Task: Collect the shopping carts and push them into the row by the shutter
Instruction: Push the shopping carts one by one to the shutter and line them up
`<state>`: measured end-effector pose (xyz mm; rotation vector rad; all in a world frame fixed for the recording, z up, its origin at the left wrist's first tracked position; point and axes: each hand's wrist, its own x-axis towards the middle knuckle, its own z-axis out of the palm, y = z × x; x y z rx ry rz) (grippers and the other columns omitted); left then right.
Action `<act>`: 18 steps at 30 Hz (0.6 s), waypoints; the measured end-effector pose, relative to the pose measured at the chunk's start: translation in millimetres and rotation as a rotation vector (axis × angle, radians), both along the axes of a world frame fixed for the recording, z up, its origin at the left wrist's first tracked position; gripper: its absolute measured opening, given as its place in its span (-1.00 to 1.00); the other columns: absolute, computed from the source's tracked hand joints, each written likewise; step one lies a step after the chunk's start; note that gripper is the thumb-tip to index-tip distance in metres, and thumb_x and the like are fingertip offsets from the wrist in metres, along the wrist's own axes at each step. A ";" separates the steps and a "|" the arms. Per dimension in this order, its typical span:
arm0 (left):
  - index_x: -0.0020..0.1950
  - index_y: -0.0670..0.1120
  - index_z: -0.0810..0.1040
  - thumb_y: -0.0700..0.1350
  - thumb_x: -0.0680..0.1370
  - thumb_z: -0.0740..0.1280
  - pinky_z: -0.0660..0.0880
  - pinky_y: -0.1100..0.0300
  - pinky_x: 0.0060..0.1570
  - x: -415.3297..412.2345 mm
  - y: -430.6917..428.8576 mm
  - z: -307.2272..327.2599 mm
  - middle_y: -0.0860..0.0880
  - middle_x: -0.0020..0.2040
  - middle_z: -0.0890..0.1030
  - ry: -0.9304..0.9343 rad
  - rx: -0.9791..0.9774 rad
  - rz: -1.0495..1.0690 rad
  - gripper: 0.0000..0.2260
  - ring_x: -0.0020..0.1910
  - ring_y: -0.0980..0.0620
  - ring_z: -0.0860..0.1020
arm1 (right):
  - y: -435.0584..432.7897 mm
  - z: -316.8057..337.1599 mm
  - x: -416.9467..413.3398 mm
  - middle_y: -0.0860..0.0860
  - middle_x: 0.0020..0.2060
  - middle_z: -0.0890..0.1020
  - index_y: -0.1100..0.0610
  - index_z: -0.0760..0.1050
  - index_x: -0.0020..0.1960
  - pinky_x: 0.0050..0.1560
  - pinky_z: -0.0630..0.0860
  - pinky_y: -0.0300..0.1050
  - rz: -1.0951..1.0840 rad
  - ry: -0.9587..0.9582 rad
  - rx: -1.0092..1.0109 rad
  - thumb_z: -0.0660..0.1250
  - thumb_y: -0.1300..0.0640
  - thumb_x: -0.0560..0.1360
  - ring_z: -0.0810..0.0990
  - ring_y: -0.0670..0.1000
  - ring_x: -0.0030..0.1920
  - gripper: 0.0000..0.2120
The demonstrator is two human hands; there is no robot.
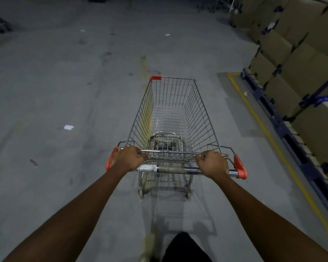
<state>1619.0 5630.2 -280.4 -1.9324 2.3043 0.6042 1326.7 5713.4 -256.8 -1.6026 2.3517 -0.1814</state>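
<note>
Both hands are closed around the handle bar (178,170) of 1 shopping cart (170,118): the left hand (130,158) grips it just inside the left orange end cap (110,160), and the right hand (213,163) grips it just inside the right end cap (240,168). The empty wire basket stretches straight ahead of the 2 hands on the concrete floor (64,82). No shutter or row is clearly in view. Some dim metal frames (216,4) far ahead of the right hand may be carts, but it is too dark to tell, so this looks like the pushing stage with the nesting not yet done. The main risk sits to the right of the right hand, where a yellow floor line (254,110) and a blue rack base (292,133) loaded with cardboard boxes (311,69) run alongside the path. If the right hand pushes less than the left, or a caster drags, the cart could veer over the line and clip the rack or a box. A white scrap (69,127) lies on the floor well out to the left of the left hand and is probably no trouble, though similar litter ahead could catch a wheel and jerk the bar. A foot shows below, close behind the cart, so a sudden stop could bring the shin against the lower frame. Poor light makes the distance to anything ahead hard to judge.
</note>
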 end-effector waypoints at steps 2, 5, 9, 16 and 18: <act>0.31 0.12 0.61 0.33 0.60 0.08 0.07 -0.22 0.50 -2.2 -32.8 -0.4 0.03 0.33 0.61 -0.004 -0.001 0.007 -0.51 0.33 -0.02 0.53 | -34.2 -2.0 -2.6 -0.05 -0.40 0.49 0.06 0.49 -0.23 -0.41 0.22 -0.22 -0.005 0.017 -0.017 0.18 -0.12 0.60 0.43 -0.11 -0.39 -0.65; 0.28 0.10 0.63 0.32 0.59 0.08 0.10 -0.24 0.51 -11.2 -83.3 1.7 0.02 0.28 0.64 0.005 -0.020 0.022 -0.50 0.29 -0.02 0.56 | -90.4 -7.4 -13.5 -0.05 -0.39 0.50 0.06 0.50 -0.24 -0.38 0.25 -0.20 -0.012 0.029 -0.037 0.17 -0.14 0.60 0.44 -0.11 -0.37 -0.64; 0.29 0.08 0.62 0.31 0.58 0.11 0.11 -0.22 0.51 -29.7 -154.1 3.6 0.01 0.29 0.63 0.022 -0.032 0.041 -0.50 0.31 -0.04 0.55 | -173.2 -11.8 -37.3 -0.01 -0.37 0.54 0.08 0.51 -0.25 -0.32 0.37 -0.14 0.001 0.019 -0.058 0.18 -0.14 0.58 0.50 -0.03 -0.35 -0.63; 0.25 0.10 0.64 0.29 0.56 0.12 0.21 -0.19 0.48 -63.7 -290.2 9.9 0.03 0.18 0.68 0.034 -0.036 0.134 -0.53 0.21 -0.04 0.60 | -330.9 -11.3 -75.0 -0.01 -0.23 0.61 0.00 0.51 0.04 -0.19 0.46 -0.09 0.079 -0.012 -0.003 0.21 -0.21 0.57 0.58 0.03 -0.20 -0.71; 0.18 0.07 0.66 0.22 0.59 0.15 0.28 -0.16 0.43 -70.7 -326.6 14.3 0.02 0.09 0.70 0.034 -0.043 0.150 -0.61 0.12 -0.03 0.62 | -374.0 -13.9 -82.7 0.01 -0.16 0.63 0.00 0.48 0.10 -0.09 0.53 -0.05 0.095 -0.042 0.044 0.19 -0.23 0.57 0.60 0.06 -0.13 -0.67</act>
